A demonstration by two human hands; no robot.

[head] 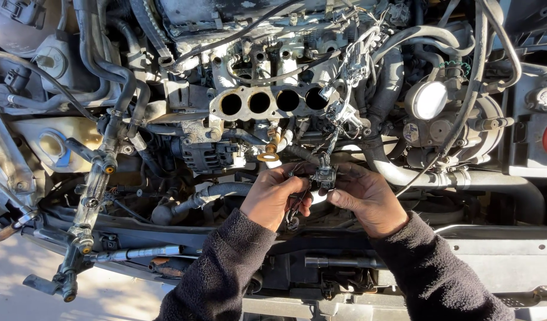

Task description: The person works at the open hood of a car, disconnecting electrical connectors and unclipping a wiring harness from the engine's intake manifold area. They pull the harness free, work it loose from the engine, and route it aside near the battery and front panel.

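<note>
Engine bay viewed from above. Left hand and right hand meet at centre frame, just below the manifold with its four open ports. Both sets of fingers are pinched on a small black connector held between them, on a harness that runs up toward the ports. A fuel rail hangs loose at left of frame. A yellow dipstick ring sits just above the left hand. Dark fleece sleeves cover both wrists
</note>
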